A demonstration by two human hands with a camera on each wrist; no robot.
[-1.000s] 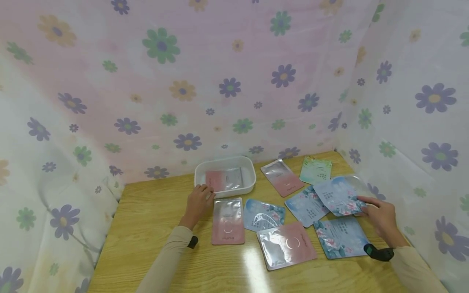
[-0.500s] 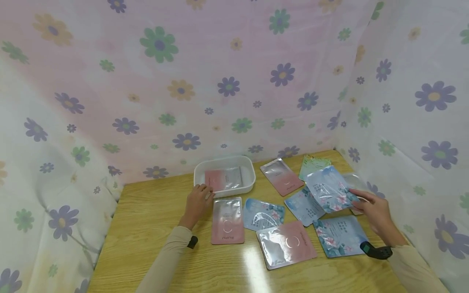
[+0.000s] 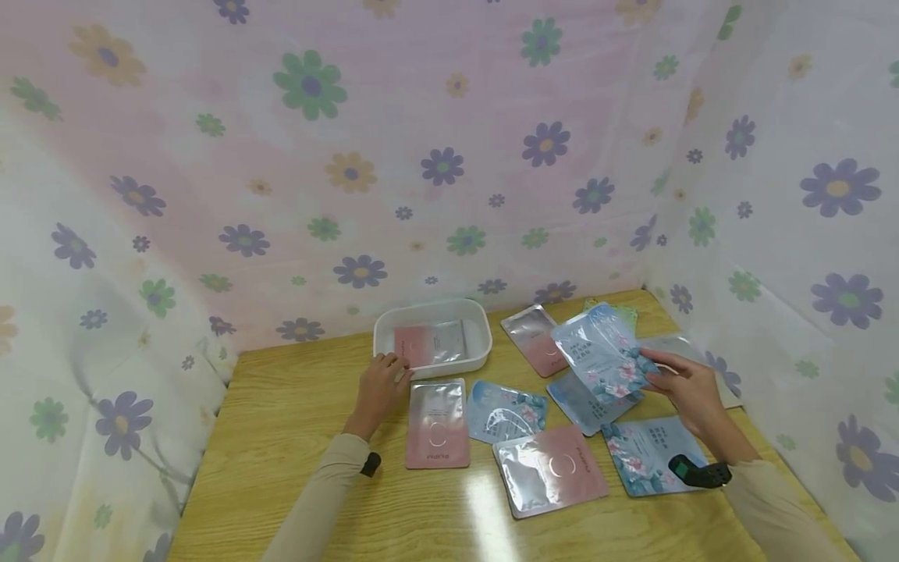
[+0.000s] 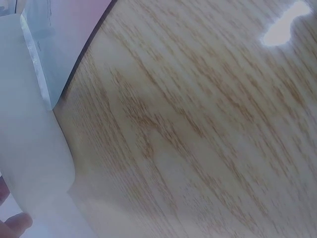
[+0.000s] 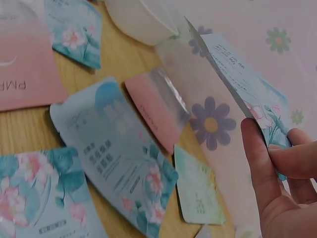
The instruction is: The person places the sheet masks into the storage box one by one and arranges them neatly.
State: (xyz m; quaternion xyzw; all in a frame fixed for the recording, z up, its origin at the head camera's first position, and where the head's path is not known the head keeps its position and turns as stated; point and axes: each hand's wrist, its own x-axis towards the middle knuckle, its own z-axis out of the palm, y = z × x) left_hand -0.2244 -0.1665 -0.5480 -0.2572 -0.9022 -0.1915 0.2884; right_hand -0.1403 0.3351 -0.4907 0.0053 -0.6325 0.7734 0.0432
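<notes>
My right hand (image 3: pixel 691 390) pinches a blue floral sheet mask packet (image 3: pixel 597 347) by its right corner, thumb against fingers. It is held up and tilted, overlapping another blue packet (image 3: pixel 586 406) below. In the right wrist view the held packet (image 5: pixel 265 94) shows partly edge-on. My left hand (image 3: pixel 378 394) grips the near left corner of a white plastic tub (image 3: pixel 485 332), with fingertips (image 4: pixel 19 223) at its rim in the left wrist view. Inside the tub lies a pink and silver packet (image 3: pixel 414 343).
Pink packets lie in front of the tub (image 3: pixel 437 429), at the table's middle (image 3: pixel 562 468) and behind (image 3: pixel 534 336). Other blue packets (image 3: pixel 506 410) (image 3: pixel 656 453) are spread around. A green packet (image 3: pixel 625 314) and a pale packet (image 3: pixel 726 390) sit farther right. Flowered cloth (image 3: pixel 442 218) surrounds the wooden table.
My right hand has moved left with the blue packet, lifting it over the packets behind and uncovering the pale packet on the right. My left hand stays at the tub.
</notes>
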